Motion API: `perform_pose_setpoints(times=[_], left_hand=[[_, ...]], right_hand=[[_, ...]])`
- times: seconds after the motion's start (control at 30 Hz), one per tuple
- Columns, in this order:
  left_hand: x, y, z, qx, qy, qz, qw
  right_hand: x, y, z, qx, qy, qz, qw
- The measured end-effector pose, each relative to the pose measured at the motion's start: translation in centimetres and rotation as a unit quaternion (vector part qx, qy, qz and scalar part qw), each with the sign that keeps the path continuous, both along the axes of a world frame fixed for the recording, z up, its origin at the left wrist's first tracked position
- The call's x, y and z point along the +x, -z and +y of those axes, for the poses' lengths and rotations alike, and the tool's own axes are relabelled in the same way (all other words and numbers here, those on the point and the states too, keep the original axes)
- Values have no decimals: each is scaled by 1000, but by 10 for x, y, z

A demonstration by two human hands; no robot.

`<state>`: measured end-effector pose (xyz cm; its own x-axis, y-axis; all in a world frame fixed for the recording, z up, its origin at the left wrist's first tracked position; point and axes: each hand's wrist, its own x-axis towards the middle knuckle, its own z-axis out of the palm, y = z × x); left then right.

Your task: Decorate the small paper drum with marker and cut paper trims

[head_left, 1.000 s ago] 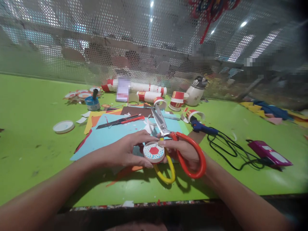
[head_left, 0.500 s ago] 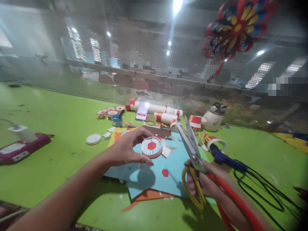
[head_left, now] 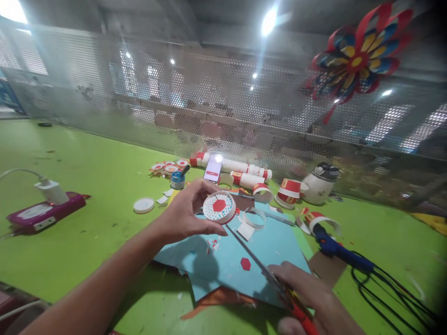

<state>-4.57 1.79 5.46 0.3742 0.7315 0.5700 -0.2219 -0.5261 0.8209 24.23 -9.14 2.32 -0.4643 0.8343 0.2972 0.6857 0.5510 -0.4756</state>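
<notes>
Between the thumb and fingers of my left hand (head_left: 190, 211) is a round white paper disc (head_left: 219, 206), with a red hexagon at its centre and blue dots around it. My right hand (head_left: 307, 293) is wrapped round the red and yellow handles of the scissors (head_left: 253, 255). Their blades point up and left, with the tips just below the disc's lower edge. Under both hands lie light blue paper sheets (head_left: 223, 274), bearing a small red hexagon (head_left: 245, 264), a white paper ring (head_left: 254, 219) and small scraps.
A blue glue gun (head_left: 335, 249) with a looped black cable lies at the right. Behind stand a phone (head_left: 213, 167), paper cups (head_left: 289, 193), a kettle-like jar (head_left: 319, 184) and a blue pot (head_left: 177, 180). A purple power strip (head_left: 45, 214) sits at the left.
The scissors have swung down and left, from upright with blades spread to pointing at the disc with blades nearly together. The disc is tilted slightly differently in my left hand. The view has shifted.
</notes>
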Motion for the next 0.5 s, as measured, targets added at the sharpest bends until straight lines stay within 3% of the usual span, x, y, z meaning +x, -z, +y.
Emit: perform_pose_setpoints(times=[0.5], left_hand=[[4, -2, -9, -43, 12, -14, 999]], right_hand=[[-2, 8, 3, 102, -20, 10, 994]])
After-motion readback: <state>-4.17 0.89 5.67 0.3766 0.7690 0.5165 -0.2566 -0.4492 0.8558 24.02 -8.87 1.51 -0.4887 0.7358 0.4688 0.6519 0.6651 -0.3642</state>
